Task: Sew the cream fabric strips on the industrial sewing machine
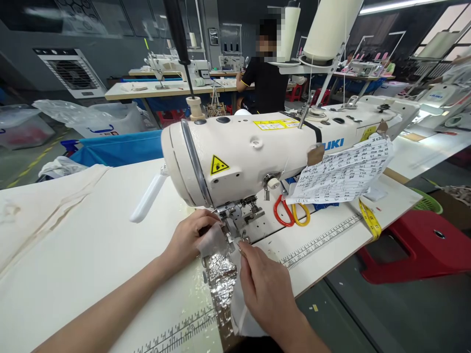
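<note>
A white sewing machine stands across the table. Close by its needle and presser foot, my left hand pinches a piece of thin white fabric. On the near right side of the foot, my right hand grips white fabric too, and a length of it hangs down below that hand. Shiny clear tape covers the machine bed between my hands. The exact spot where the fabric meets the needle is partly hidden by my fingers.
Scissors with red and yellow handles lie right of the needle. A handwritten sheet is attached to the machine. A yellow tape measure hangs at the table edge, near a red stool. Another person sits behind the machine.
</note>
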